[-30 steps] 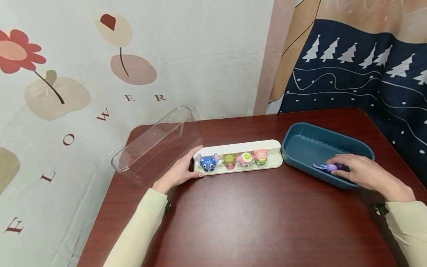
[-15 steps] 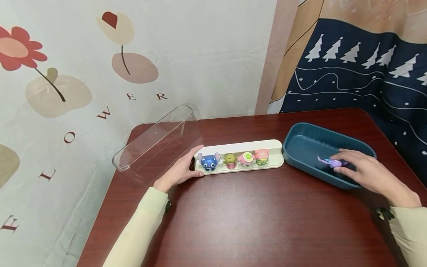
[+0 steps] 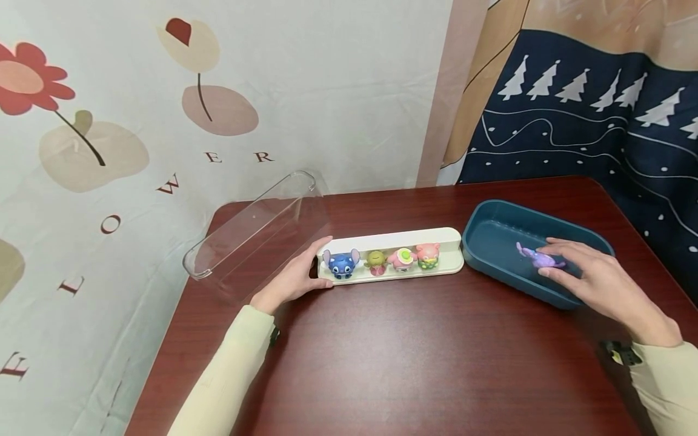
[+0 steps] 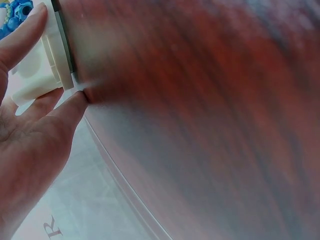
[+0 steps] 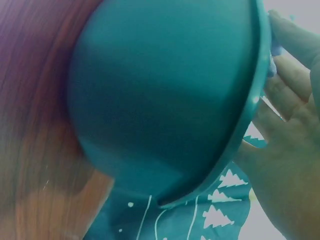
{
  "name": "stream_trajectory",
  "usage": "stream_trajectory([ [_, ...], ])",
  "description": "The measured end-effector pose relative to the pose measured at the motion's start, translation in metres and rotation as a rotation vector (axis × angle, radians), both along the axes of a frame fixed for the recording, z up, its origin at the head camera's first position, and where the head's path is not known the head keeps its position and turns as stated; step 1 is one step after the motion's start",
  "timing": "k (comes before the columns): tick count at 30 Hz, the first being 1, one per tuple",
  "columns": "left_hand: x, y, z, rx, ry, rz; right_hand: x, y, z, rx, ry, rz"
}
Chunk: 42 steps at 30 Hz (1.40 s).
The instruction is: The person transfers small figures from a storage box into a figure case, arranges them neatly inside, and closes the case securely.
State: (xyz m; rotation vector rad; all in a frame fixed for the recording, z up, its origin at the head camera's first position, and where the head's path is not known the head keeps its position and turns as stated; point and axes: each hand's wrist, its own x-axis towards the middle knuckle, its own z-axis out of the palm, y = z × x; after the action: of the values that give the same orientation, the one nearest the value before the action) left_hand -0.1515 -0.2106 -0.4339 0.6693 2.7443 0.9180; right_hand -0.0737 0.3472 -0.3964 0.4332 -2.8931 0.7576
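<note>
The left hand (image 3: 294, 277) lies at the left end of the white tray (image 3: 444, 237), thumb along the near edge and fingers straight against the end; in the left wrist view the fingers (image 4: 22, 35) press flat on the white plastic without curling round it, which looks like a brace to keep the tray from sliding on the smooth table (image 3: 409, 357). Four small figures stand in a row on the tray, facing the person: blue (image 3: 340, 264), then green (image 3: 375, 262), pink (image 3: 402, 259) and a peach one (image 3: 428, 255), leaving the tray's right end bare beside the bin (image 3: 491, 212). The right hand (image 3: 591, 281) reaches over the bin's near rim and pinches a purple figure (image 3: 533, 257) with thumb and fingertips; the figure sits at about rim height rather than down on the floor, so it seems lifted, though the bin wall hides whether it touches anything beneath. The right wrist view shows mostly the bin's outer wall, with fingers (image 5: 295, 40) bent over the rim. A clear cover (image 3: 256, 227) lies on the table's far left corner, open side up, well clear of both hands.
</note>
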Motion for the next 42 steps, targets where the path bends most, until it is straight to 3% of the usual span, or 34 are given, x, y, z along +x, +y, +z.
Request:
stream_trajectory([
  [13, 0.001, 0.000, 0.000, -0.005, -0.007, 0.010, 0.006, -0.027, 0.008, -0.115, 0.009, -0.003],
  [27, 0.001, -0.001, 0.000, -0.008, -0.001, 0.010, 0.002, -0.066, 0.002, -0.241, -0.002, 0.036],
  [36, 0.001, -0.001, -0.001, 0.000, -0.002, 0.009, -0.002, -0.088, -0.002, -0.315, -0.125, 0.041],
  [42, 0.000, -0.001, -0.003, 0.008, -0.001, 0.012, -0.005, -0.097, -0.002, -0.315, -0.141, 0.066],
])
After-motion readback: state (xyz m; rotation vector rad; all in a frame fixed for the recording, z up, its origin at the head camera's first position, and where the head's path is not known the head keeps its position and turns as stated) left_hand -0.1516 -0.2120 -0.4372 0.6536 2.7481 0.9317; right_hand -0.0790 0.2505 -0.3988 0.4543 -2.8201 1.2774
